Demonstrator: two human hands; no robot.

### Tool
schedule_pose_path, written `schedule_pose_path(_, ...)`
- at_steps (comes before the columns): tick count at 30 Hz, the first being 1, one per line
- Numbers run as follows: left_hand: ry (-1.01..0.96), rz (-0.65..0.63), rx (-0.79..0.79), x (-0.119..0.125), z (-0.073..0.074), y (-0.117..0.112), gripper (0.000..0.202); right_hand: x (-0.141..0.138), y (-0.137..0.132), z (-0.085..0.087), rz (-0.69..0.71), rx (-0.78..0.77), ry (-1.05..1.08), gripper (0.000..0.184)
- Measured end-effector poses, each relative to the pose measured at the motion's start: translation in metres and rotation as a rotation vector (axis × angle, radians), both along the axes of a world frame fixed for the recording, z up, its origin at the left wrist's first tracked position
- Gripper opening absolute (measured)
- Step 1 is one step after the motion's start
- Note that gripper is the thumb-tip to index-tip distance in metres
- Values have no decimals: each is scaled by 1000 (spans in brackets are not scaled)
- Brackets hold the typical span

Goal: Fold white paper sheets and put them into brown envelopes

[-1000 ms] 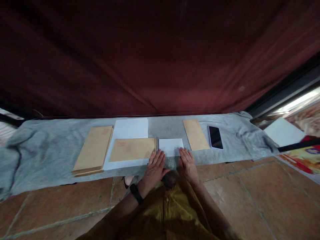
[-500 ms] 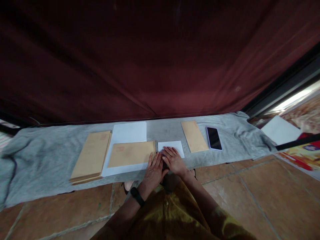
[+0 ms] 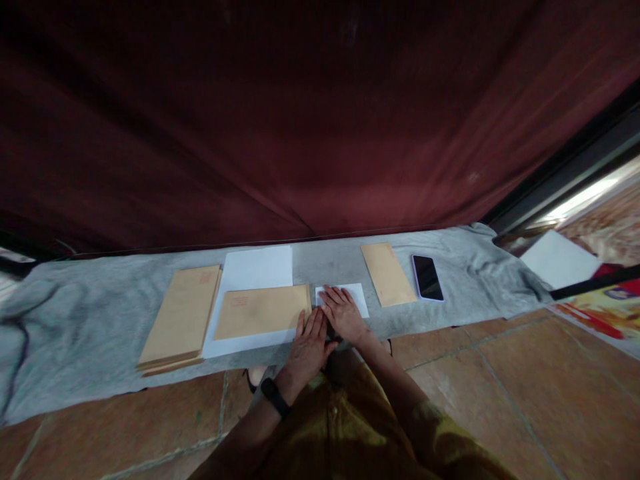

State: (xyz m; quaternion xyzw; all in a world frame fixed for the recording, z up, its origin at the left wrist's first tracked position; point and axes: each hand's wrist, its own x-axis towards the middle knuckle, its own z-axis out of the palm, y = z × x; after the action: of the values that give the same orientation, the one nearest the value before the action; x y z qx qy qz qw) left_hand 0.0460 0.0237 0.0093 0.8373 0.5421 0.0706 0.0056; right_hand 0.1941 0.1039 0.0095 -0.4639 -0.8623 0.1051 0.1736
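A small folded white paper [image 3: 356,295] lies on the grey cloth [image 3: 90,320] in front of me. My right hand [image 3: 343,313] lies flat on it, fingers stretched out toward its left edge. My left hand [image 3: 309,343] rests flat just left of it, fingers spread, touching the corner of a brown envelope [image 3: 260,311] that sits on a white sheet [image 3: 257,267]. A black band is on my left wrist.
A stack of brown envelopes [image 3: 183,320] lies to the left. Another brown envelope [image 3: 387,273] and a dark phone [image 3: 427,277] lie to the right. A dark red curtain [image 3: 300,120] hangs behind. White paper [image 3: 557,260] sits at far right; tiled floor [image 3: 500,373] lies below.
My right hand has slid left across the small white paper, from its right side onto its middle and left part. My left hand has barely shifted.
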Motion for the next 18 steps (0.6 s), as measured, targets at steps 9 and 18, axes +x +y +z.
schedule_pose_path(9, 16, -17, 11, -1, 2, 0, 59, 20, 2, -7, -40, 32, -22, 45)
schedule_pose_path(18, -24, -37, 18, -3, 5, -1, 54, 51, -5, -14, -127, 40, -12, 46)
